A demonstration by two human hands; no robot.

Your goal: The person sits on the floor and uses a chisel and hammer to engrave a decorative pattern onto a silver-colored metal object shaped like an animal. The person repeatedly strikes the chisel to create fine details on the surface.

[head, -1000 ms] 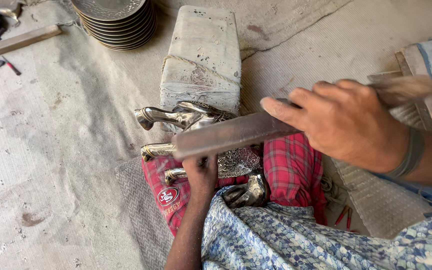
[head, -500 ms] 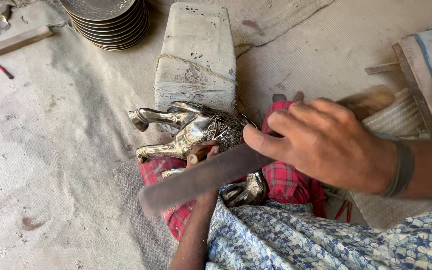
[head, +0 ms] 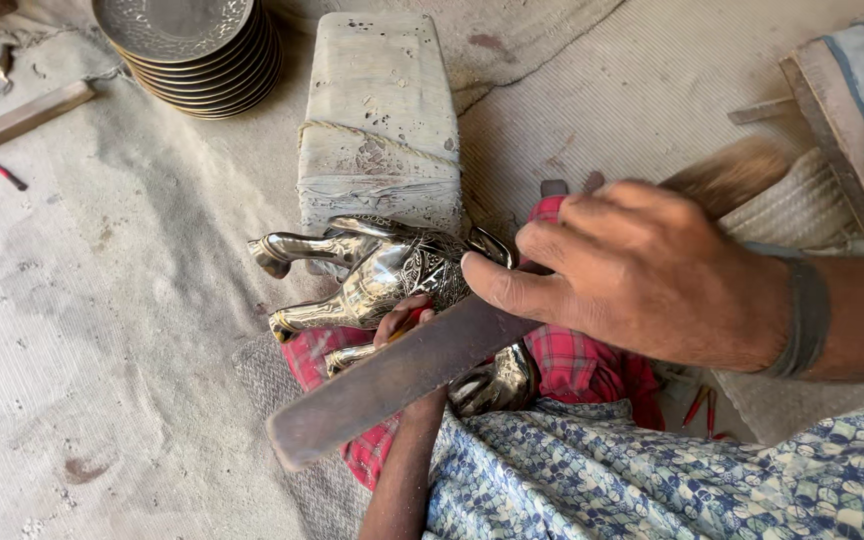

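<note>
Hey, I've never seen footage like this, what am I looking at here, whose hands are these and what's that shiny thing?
This is one picture from a camera worn on a person's head, looking down at their own lap and hands. No machine is involved. The right hand grips a long, flat, dark file laid across a shiny metal animal figure with engraved patterns. The left hand reaches up from below and steadies the figure, which lies on a red checked cloth over the lap. Just beyond it sits a pale block bound with cord. Farther off on the cloth-covered floor stands a stack of metal plates, with a wooden stick to the side.
</note>
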